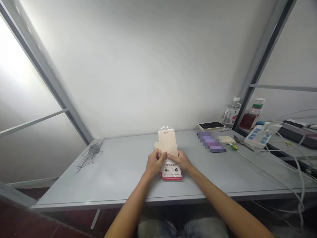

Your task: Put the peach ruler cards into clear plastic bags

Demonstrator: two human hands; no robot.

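A cream and white ruler set packet [168,140] in clear plastic wrap, with Chinese print and a red band at its lower end, is held near the middle of the grey table's front half. My left hand [155,161] pinches its left side, thumb on top. From the right, my right hand [182,161] grips the packet, its thumb laid across the front close to the left thumb. A pale edge and a bit of red stick out on the left behind the packet; whether that is a second packet, I cannot tell. The fingers underneath are hidden.
Crumpled clear plastic [91,152] lies at the table's left end. To the right are a phone on a pale box [211,126], a blurred purple item [211,142], a water bottle [232,114], pliers [242,142], a power strip [262,135] and loose white cables [269,180].
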